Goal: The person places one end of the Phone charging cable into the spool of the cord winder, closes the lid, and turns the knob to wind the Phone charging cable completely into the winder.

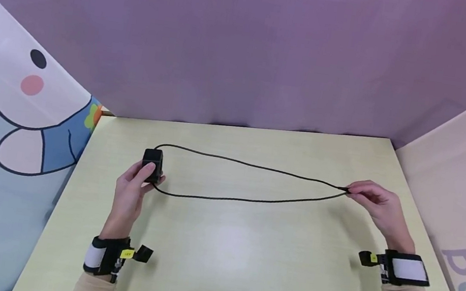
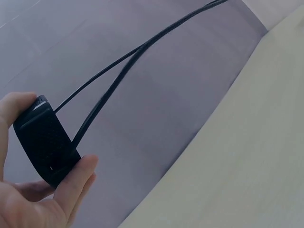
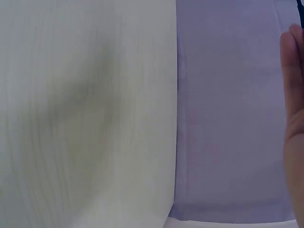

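My left hand (image 1: 128,195) grips a small black box-shaped device (image 1: 152,157) between thumb and fingers at the left of the table, held up in the air. From the device's two ends run two strands of thin black cord (image 1: 248,164), stretched across to the right. There my right hand (image 1: 378,208) pinches both strands together at its fingertips. In the left wrist view the device (image 2: 40,140) shows a dark, ribbed-looking face between the fingertips. Only the edge of my right hand (image 3: 295,90) shows in the right wrist view, with a bit of black cord at the top corner.
A pale wood-look table (image 1: 234,265) lies beneath both hands. Behind it hangs a purple cloth (image 1: 249,58). A cartoon-printed cloth (image 1: 28,136) covers the left side, and a pale cloth with letters (image 1: 465,208) the right. Each wrist wears a strapped black camera mount (image 1: 110,255).
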The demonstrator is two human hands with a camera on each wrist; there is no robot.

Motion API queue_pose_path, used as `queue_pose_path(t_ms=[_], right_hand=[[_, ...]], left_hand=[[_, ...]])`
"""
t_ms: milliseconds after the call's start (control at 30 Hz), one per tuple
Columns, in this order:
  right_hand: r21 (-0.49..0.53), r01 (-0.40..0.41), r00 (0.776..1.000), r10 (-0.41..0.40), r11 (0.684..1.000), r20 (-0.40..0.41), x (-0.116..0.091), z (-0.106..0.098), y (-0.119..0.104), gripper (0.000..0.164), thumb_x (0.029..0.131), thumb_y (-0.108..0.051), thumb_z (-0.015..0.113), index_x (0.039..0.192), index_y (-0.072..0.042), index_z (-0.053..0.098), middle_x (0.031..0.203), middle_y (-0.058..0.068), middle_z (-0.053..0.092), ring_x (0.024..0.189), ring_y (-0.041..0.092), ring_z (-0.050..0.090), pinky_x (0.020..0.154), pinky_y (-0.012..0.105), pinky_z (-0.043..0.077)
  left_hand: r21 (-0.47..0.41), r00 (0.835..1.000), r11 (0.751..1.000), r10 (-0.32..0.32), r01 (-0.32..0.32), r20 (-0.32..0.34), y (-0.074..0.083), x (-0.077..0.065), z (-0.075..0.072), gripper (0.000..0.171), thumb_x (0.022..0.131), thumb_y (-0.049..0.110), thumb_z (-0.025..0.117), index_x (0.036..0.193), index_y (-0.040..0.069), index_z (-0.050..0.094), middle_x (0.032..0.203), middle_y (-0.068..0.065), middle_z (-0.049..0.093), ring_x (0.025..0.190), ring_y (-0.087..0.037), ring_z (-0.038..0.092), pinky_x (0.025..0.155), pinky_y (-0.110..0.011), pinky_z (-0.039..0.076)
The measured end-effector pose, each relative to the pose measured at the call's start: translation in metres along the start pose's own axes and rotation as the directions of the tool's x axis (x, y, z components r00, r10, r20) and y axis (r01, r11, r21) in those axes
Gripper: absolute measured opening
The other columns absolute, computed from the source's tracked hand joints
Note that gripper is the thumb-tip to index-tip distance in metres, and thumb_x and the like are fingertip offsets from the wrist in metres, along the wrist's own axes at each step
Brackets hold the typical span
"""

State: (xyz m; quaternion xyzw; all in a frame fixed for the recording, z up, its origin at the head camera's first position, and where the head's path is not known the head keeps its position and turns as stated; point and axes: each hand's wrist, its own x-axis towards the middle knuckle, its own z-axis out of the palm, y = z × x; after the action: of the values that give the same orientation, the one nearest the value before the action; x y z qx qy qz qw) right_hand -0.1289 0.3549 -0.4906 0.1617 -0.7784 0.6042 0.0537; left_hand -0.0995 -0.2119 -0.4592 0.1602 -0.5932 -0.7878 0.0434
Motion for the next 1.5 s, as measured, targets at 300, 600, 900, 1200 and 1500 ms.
queue_pose_path(t_ms=[300,600,900,1200,1500], right_hand=[[-0.091,-0.077,0.997,0.074,0.993,-0.031,0.003,0.006,-0.007,0.017,0.097,0.008,0.065,0.113,0.009,0.069,0.109,-0.004,0.076,0.092,0.004,0.07,0.08,0.013,0.055],[-0.05,-0.111,0.994,0.111,0.993,-0.012,0.001,0.009,-0.003,0.019,0.098,0.005,0.064,0.116,0.009,0.068,0.105,-0.004,0.077,0.094,0.004,0.071,0.084,0.013,0.055],[-0.119,-0.063,0.998,0.063,0.991,-0.005,0.003,0.031,0.015,0.02,0.094,0.009,0.068,0.114,0.006,0.07,0.106,0.0,0.076,0.092,0.002,0.069,0.079,0.013,0.054],[-0.249,-0.011,0.997,-0.008,0.968,-0.074,0.004,0.068,0.005,0.019,0.088,0.019,0.068,0.105,0.012,0.071,0.1,0.03,0.069,0.091,-0.002,0.066,0.083,0.009,0.052],[-0.32,0.028,0.996,-0.055,0.947,-0.076,0.006,0.092,0.035,0.022,0.085,0.018,0.071,0.103,0.006,0.075,0.097,0.021,0.072,0.087,0.009,0.067,0.081,0.005,0.049]], left_hand=[[-0.048,1.0,0.999,0.001,-0.002,-0.011,0.002,0.002,-0.002,0.04,0.104,0.017,0.063,0.138,-0.001,0.053,0.13,-0.013,0.051,0.096,-0.016,0.068,0.09,-0.032,0.06],[-0.026,1.0,1.0,-0.011,0.01,-0.018,0.0,0.002,-0.003,0.042,0.103,0.018,0.064,0.14,0.001,0.052,0.13,-0.01,0.052,0.105,-0.018,0.063,0.094,-0.033,0.059],[0.247,0.998,0.967,0.064,-0.056,-0.027,-0.015,0.007,0.012,0.063,0.097,0.029,0.074,0.151,0.009,0.05,0.128,-0.002,0.059,0.111,-0.012,0.063,0.091,-0.017,0.054],[0.348,0.985,0.923,0.172,-0.163,0.005,-0.027,0.012,0.032,0.063,0.092,0.024,0.08,0.147,0.01,0.055,0.131,-0.003,0.057,0.112,-0.017,0.054,0.091,-0.03,0.041],[0.373,0.96,0.888,0.278,-0.27,0.033,-0.038,0.014,0.047,0.07,0.083,0.018,0.088,0.145,0.007,0.057,0.133,-0.008,0.058,0.105,-0.021,0.049,0.073,-0.013,0.052]])
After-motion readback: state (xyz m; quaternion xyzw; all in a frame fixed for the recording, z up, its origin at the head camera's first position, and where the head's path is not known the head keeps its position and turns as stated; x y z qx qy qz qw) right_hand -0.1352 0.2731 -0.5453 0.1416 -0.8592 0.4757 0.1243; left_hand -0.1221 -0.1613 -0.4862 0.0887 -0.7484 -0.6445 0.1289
